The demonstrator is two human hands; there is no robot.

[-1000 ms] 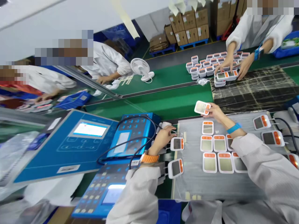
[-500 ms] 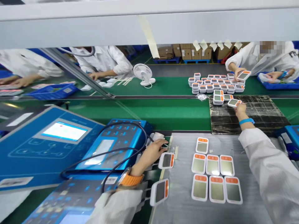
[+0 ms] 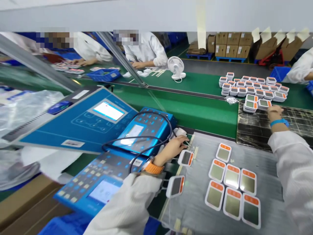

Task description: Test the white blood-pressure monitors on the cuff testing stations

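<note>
My left hand (image 3: 174, 149), with an orange watch band at its wrist, is closed with thumb and fingers pinched on a thin white piece. Just below it, a white-framed display unit (image 3: 186, 158) and a second one (image 3: 175, 186) stand at the mat's left edge with white leads behind them. Across the table my right hand (image 3: 275, 113), wearing a blue wristband, has its fingers closed at the right edge of a display unit (image 3: 264, 103) on the black board (image 3: 254, 129). A small stack of display units (image 3: 250, 103) sits beside it.
Several orange-topped display units (image 3: 231, 176) lie in rows on the grey mat (image 3: 195, 202). Blue test instruments (image 3: 144, 130) with a looping black cable fill the left side. Many units (image 3: 249, 89) and a white fan (image 3: 176, 67) stand beyond. Co-workers (image 3: 146, 49) sit opposite.
The view has turned left. My right hand has lowered the tilted display unit, and it now sits level next to the stack on the board. My left hand keeps its place.
</note>
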